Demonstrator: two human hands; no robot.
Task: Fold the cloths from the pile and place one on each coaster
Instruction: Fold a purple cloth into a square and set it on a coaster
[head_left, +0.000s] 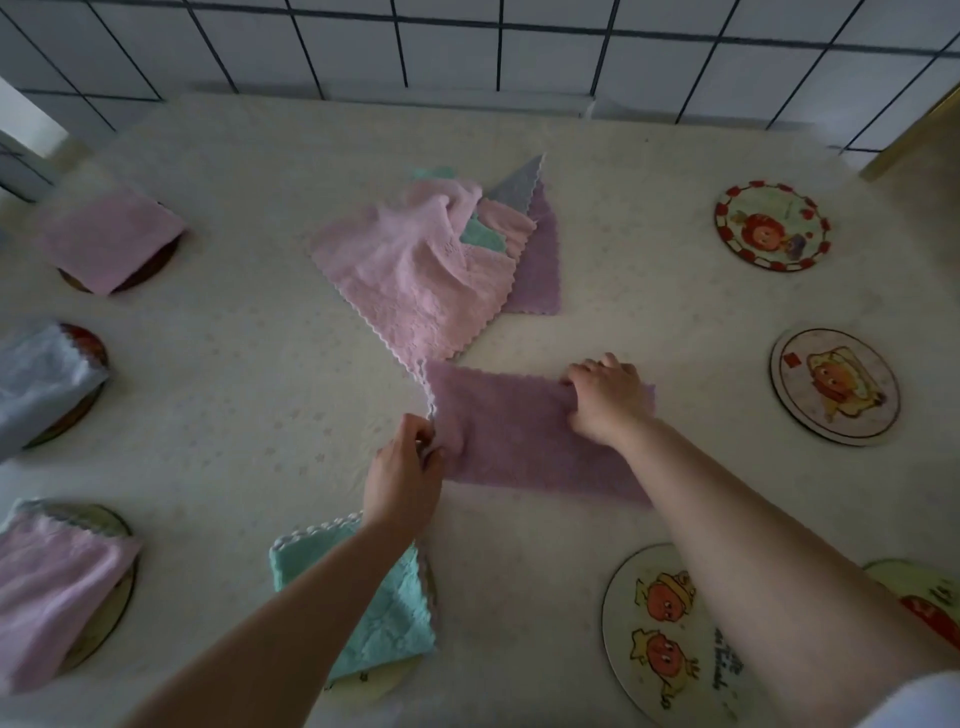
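Purple cloth lies folded once into a long strip on the table, just below the pile. Left hand pinches the strip's left end, fingers curled on the scalloped edge, likely to carry it over for the second fold. Right hand presses down on the far right end, fingers bent into the fabric, apparently anchoring it so the layers stay aligned. Four coasters on the left and near side already carry cloths, e.g. the teal cloth; the coasters at right, including the nearest bare coaster, are uncovered.
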